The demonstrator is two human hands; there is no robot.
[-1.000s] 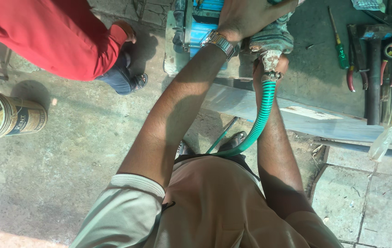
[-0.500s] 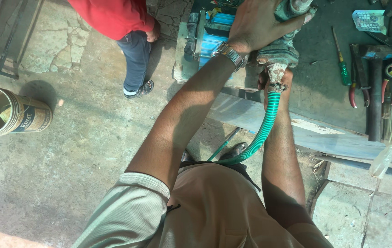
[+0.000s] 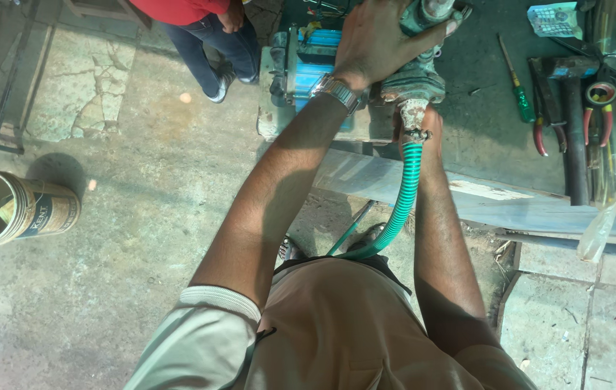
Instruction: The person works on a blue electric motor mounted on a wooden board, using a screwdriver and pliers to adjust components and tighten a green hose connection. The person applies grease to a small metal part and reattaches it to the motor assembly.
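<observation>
Workshop floor and tabletop, seen from above.
A grey pump [image 3: 416, 76] on the dark tabletop [image 3: 481, 130] is gripped from above by the left hand [image 3: 376, 43], fingers clamped; the right hand [image 3: 423, 126], fingers hidden, is held at the green hose [image 3: 403, 195]. Cracked concrete floor [image 3: 127, 188] carries a tin can [image 3: 12, 209].

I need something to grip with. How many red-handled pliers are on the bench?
2: one pair of red-handled pliers lies beside the green screwdriver, another pair sits farther right near the hammer. Clutter may hide more.
</observation>
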